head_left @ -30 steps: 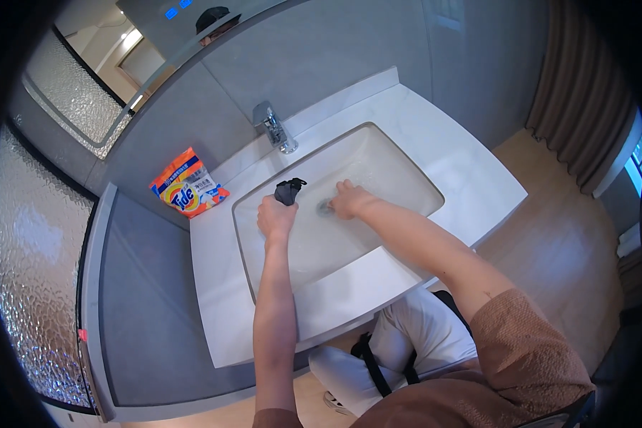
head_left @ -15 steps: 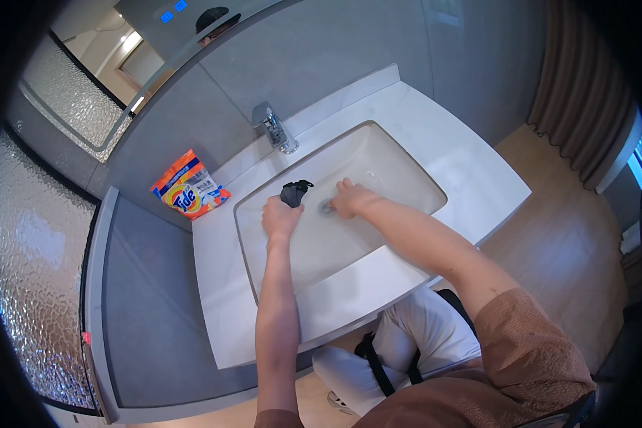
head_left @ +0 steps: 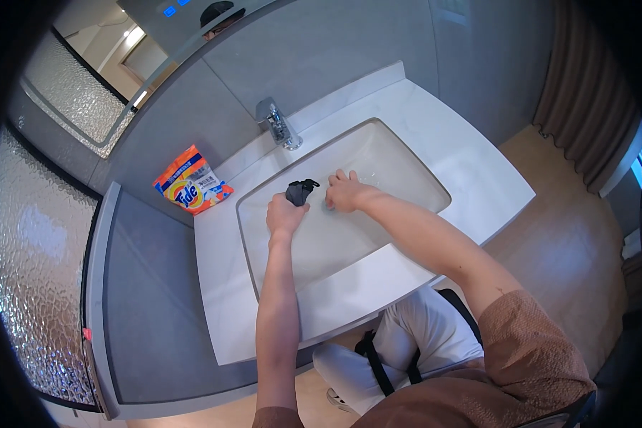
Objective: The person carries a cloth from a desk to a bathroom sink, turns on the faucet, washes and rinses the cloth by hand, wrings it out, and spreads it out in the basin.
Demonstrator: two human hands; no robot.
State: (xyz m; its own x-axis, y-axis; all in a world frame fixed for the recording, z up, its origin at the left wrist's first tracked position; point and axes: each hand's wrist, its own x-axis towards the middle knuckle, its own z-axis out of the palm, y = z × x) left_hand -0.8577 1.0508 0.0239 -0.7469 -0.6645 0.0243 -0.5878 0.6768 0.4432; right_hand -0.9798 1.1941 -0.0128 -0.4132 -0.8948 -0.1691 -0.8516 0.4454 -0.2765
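Observation:
Over the left part of the white sink basin [head_left: 314, 253], my left hand [head_left: 284, 217] is closed round a bunched dark grey cloth [head_left: 299, 193] with black strap-like bits at its top. What kind of cloth item it is, I cannot tell. My right hand [head_left: 347, 194] is held low in the basin over the drain [head_left: 328, 205], which it mostly covers. Its fingers are bent a little and apart, and nothing shows in them. A small gap separates it from the cloth. Behind both hands stands a chrome faucet [head_left: 281, 128].
An orange, blue and white packet [head_left: 192, 182] leans against the wall at the left back of the white countertop [head_left: 471, 164]. A mirror [head_left: 171, 43] hangs over the grey wall. Textured glass [head_left: 39, 250] is at far left, a brown curtain [head_left: 585, 93] at far right.
My right hand has lifted slightly from the drain, its fingers spreading toward the back. My left hand keeps hold of the cloth, almost still. The whole view has shifted slightly.

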